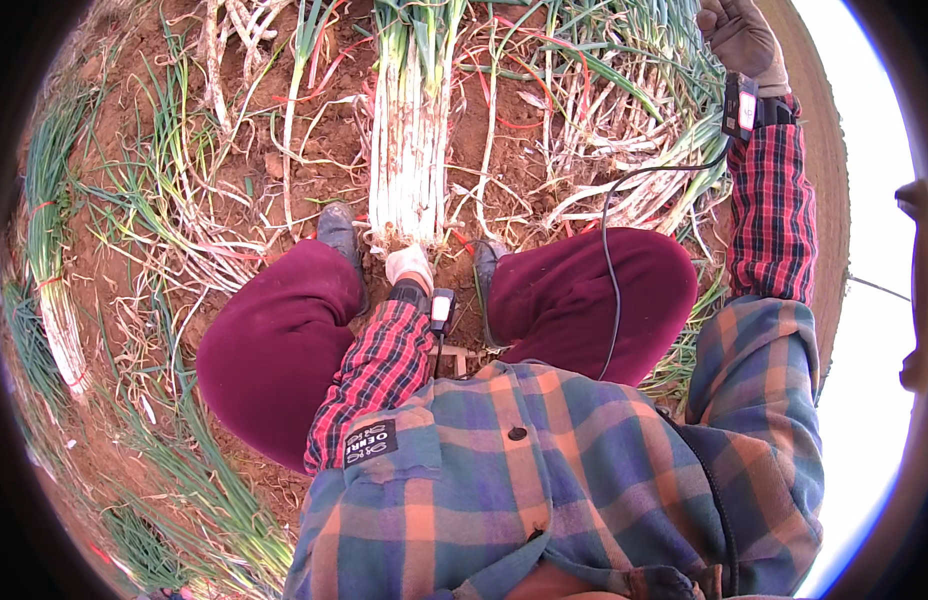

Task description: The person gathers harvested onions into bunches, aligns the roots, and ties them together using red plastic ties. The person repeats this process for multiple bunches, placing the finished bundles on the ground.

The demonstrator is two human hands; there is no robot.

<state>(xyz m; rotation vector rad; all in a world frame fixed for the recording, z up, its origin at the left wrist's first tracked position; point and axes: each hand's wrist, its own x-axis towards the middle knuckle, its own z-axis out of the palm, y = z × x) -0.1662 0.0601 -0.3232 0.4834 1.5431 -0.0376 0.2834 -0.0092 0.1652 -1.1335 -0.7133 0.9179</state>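
Note:
A thick bundle of long green onions [408, 150] lies on the soil between my feet, white stalks and roots towards me, green leaves running out at the top. My left hand [409, 266], in a pale glove, is at the root end of this bundle. Its fingers are too washed out to show whether they grip. Far up at the right, my right hand [741, 49] is raised in a brownish glove beside a heap of loose green onions [621, 112]. The thumb stands apart from the fingers, and I see nothing held.
Tied green onions [55, 300] lie at the far left, with loose ones [198, 202] nearer me. Red strips [535, 124] are scattered on the brown soil [276, 187]. A dark cable [610, 262] runs from my right wrist device [738, 109] over my right knee.

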